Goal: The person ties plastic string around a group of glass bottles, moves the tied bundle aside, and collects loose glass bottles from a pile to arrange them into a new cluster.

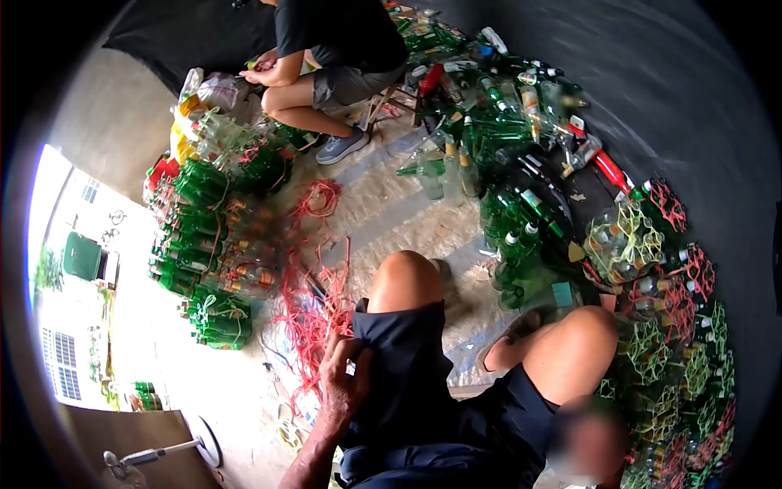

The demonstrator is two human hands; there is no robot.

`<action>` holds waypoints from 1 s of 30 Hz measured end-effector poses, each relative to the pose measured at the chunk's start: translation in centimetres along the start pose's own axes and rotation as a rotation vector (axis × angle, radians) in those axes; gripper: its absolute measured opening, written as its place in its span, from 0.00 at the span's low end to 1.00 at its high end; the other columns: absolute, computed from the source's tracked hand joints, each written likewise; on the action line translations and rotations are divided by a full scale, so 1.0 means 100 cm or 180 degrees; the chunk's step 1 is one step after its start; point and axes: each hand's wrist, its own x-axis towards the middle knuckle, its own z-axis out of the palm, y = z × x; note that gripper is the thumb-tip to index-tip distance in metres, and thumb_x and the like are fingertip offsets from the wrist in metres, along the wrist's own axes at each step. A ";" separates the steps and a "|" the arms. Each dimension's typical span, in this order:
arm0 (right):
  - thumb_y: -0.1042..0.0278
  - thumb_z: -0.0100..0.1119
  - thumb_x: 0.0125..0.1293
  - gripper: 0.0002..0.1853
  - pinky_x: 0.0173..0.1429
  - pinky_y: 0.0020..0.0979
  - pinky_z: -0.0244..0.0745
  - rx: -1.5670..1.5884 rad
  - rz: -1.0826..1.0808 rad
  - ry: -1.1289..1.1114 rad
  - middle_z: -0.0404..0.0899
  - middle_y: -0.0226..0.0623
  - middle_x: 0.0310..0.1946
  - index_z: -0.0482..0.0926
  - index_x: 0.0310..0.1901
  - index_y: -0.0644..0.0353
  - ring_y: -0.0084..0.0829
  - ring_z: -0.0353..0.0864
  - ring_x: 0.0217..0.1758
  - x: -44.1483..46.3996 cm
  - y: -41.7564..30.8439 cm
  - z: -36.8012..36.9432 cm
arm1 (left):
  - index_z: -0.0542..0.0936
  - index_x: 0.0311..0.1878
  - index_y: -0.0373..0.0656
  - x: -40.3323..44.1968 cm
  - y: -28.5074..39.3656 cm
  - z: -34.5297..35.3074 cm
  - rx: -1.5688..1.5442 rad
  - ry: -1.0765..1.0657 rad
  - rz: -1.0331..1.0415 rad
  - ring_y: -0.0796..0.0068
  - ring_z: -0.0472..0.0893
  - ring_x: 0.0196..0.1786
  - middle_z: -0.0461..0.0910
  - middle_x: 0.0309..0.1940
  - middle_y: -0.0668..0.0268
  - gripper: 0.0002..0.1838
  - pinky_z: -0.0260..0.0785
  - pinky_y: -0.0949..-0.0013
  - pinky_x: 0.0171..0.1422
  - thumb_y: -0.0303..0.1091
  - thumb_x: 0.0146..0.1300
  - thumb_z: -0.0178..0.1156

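Note:
My left hand (344, 381) is beside my left thigh, against the dark shorts (399, 342). Its fingers are bent but apart, and I see nothing held in them. Just beyond the fingertips lies a loose tangle of pink plastic string (305, 326) on the floor. At the lower right, by my right thigh, a blurred skin-toned patch (590, 440) may be my right hand; its fingers cannot be made out.
Bundles of green bottles (195, 236) stand at left, with a loose bottle heap (509, 122) opposite. String-tied bundles (652, 359) line the right side. Another person (338, 49) sits on a low stool ahead. A fan (204, 442) is at lower left.

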 end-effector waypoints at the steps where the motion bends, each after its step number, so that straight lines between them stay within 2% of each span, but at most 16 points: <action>1: 0.54 0.63 0.74 0.17 0.35 0.48 0.72 -0.0066 -0.0005 -0.0051 0.77 0.54 0.24 0.79 0.34 0.62 0.56 0.79 0.29 -0.001 0.001 0.000 | 0.80 0.42 0.35 -0.001 -0.005 -0.001 0.0036 -0.0032 0.0052 0.59 0.80 0.35 0.77 0.33 0.56 0.07 0.73 0.62 0.42 0.17 0.61 0.65; 2: 0.54 0.63 0.74 0.18 0.35 0.48 0.72 -0.0131 -0.0010 -0.0101 0.78 0.54 0.25 0.79 0.34 0.62 0.56 0.79 0.29 -0.001 0.002 -0.001 | 0.81 0.42 0.35 -0.003 -0.010 -0.002 0.0072 -0.0065 0.0105 0.58 0.80 0.35 0.77 0.33 0.56 0.08 0.73 0.62 0.42 0.17 0.61 0.65; 3: 0.52 0.63 0.74 0.19 0.39 0.48 0.74 -0.0013 0.0762 -0.0781 0.81 0.54 0.29 0.80 0.35 0.62 0.55 0.81 0.33 0.001 -0.004 -0.008 | 0.81 0.41 0.36 -0.006 -0.014 -0.002 0.0016 -0.0096 0.0021 0.56 0.80 0.35 0.77 0.32 0.56 0.07 0.73 0.61 0.41 0.18 0.61 0.65; 4: 0.48 0.65 0.72 0.21 0.41 0.48 0.76 -0.0262 0.0010 -0.0431 0.84 0.53 0.33 0.82 0.37 0.62 0.54 0.84 0.37 -0.003 0.008 0.002 | 0.80 0.40 0.36 -0.007 -0.014 -0.004 0.0063 -0.0169 0.0015 0.59 0.80 0.35 0.76 0.32 0.57 0.06 0.72 0.61 0.41 0.17 0.61 0.64; 6: 0.46 0.66 0.70 0.22 0.42 0.49 0.76 -0.0471 0.0030 -0.0568 0.84 0.53 0.35 0.83 0.38 0.62 0.54 0.85 0.38 -0.013 0.014 0.004 | 0.78 0.38 0.35 -0.008 -0.010 -0.012 0.0153 -0.0314 0.0000 0.64 0.79 0.34 0.76 0.32 0.59 0.04 0.72 0.63 0.41 0.16 0.63 0.61; 10: 0.44 0.65 0.68 0.25 0.39 0.54 0.75 -0.0581 0.0226 -0.1349 0.82 0.54 0.31 0.80 0.33 0.64 0.60 0.82 0.35 -0.015 0.004 -0.005 | 0.78 0.38 0.37 -0.014 -0.014 -0.046 -0.0411 -0.1321 -0.0314 0.64 0.78 0.33 0.75 0.31 0.61 0.01 0.71 0.62 0.41 0.20 0.67 0.60; 11: 0.46 0.64 0.69 0.24 0.40 0.54 0.75 -0.0803 0.0077 -0.1316 0.82 0.56 0.30 0.79 0.33 0.64 0.61 0.82 0.36 -0.019 0.005 -0.005 | 0.79 0.38 0.37 -0.012 -0.007 -0.057 -0.0382 -0.1622 -0.0537 0.65 0.79 0.35 0.77 0.31 0.61 0.02 0.73 0.63 0.42 0.24 0.68 0.62; 14: 0.47 0.63 0.69 0.24 0.41 0.55 0.75 -0.0587 -0.0075 -0.1158 0.81 0.57 0.30 0.80 0.33 0.65 0.62 0.82 0.36 -0.023 0.017 0.008 | 0.80 0.38 0.37 -0.019 -0.017 -0.067 -0.0250 -0.2179 -0.0484 0.66 0.81 0.36 0.79 0.31 0.61 0.04 0.74 0.63 0.43 0.27 0.68 0.64; 16: 0.48 0.61 0.70 0.22 0.40 0.51 0.76 -0.0403 0.0463 -0.1373 0.82 0.58 0.31 0.82 0.37 0.66 0.58 0.84 0.35 -0.021 0.018 0.006 | 0.84 0.39 0.38 -0.015 -0.011 -0.068 0.0062 -0.2233 -0.0561 0.68 0.84 0.37 0.83 0.33 0.61 0.04 0.76 0.64 0.43 0.28 0.66 0.67; 18: 0.55 0.62 0.73 0.18 0.35 0.43 0.76 -0.0246 0.0304 -0.1713 0.84 0.50 0.28 0.84 0.41 0.66 0.44 0.84 0.29 -0.014 0.037 -0.002 | 0.80 0.36 0.38 0.000 0.005 -0.067 0.0183 -0.2288 -0.0802 0.56 0.84 0.35 0.81 0.30 0.56 0.10 0.76 0.58 0.42 0.34 0.64 0.69; 19: 0.55 0.62 0.73 0.18 0.35 0.42 0.76 -0.0197 0.0199 -0.1792 0.84 0.49 0.28 0.84 0.41 0.66 0.43 0.84 0.29 -0.011 0.042 -0.004 | 0.83 0.37 0.39 0.002 0.001 -0.067 0.0025 -0.2246 -0.0705 0.59 0.84 0.34 0.83 0.30 0.58 0.08 0.76 0.59 0.40 0.33 0.64 0.70; 20: 0.56 0.62 0.73 0.17 0.35 0.41 0.76 -0.0155 0.0102 -0.1741 0.84 0.48 0.28 0.84 0.41 0.66 0.42 0.84 0.28 -0.005 0.045 -0.002 | 0.85 0.41 0.39 0.005 0.004 -0.067 -0.0121 -0.2134 -0.0374 0.65 0.84 0.33 0.85 0.32 0.59 0.07 0.76 0.60 0.39 0.32 0.64 0.69; 22: 0.57 0.62 0.74 0.17 0.34 0.40 0.76 -0.0104 -0.0038 -0.1549 0.84 0.47 0.27 0.84 0.42 0.66 0.41 0.83 0.28 0.002 0.048 0.000 | 0.86 0.40 0.38 0.007 -0.008 -0.070 -0.0378 -0.2122 -0.0557 0.74 0.82 0.34 0.84 0.31 0.66 0.08 0.75 0.67 0.40 0.33 0.67 0.71; 24: 0.58 0.61 0.74 0.16 0.34 0.39 0.76 -0.0064 -0.0093 -0.1272 0.84 0.46 0.27 0.85 0.42 0.67 0.39 0.83 0.28 0.007 0.045 0.001 | 0.85 0.41 0.37 0.003 -0.021 -0.075 -0.1268 -0.1784 -0.1754 0.78 0.81 0.34 0.83 0.30 0.69 0.15 0.74 0.70 0.39 0.41 0.72 0.69; 28: 0.61 0.61 0.75 0.15 0.33 0.36 0.76 -0.0058 -0.0022 -0.0429 0.84 0.43 0.26 0.85 0.42 0.67 0.35 0.82 0.27 0.022 0.032 -0.005 | 0.84 0.43 0.37 -0.030 -0.114 -0.061 -0.0985 -0.1104 -0.1909 0.80 0.80 0.32 0.82 0.28 0.69 0.19 0.71 0.72 0.36 0.48 0.73 0.67; 30: 0.62 0.61 0.75 0.14 0.33 0.35 0.76 -0.0102 0.0115 0.0102 0.84 0.41 0.26 0.85 0.43 0.67 0.33 0.82 0.26 0.027 0.024 -0.015 | 0.84 0.44 0.37 -0.051 -0.153 -0.050 -0.0939 -0.1096 -0.2360 0.77 0.82 0.34 0.84 0.30 0.67 0.14 0.75 0.70 0.39 0.41 0.72 0.65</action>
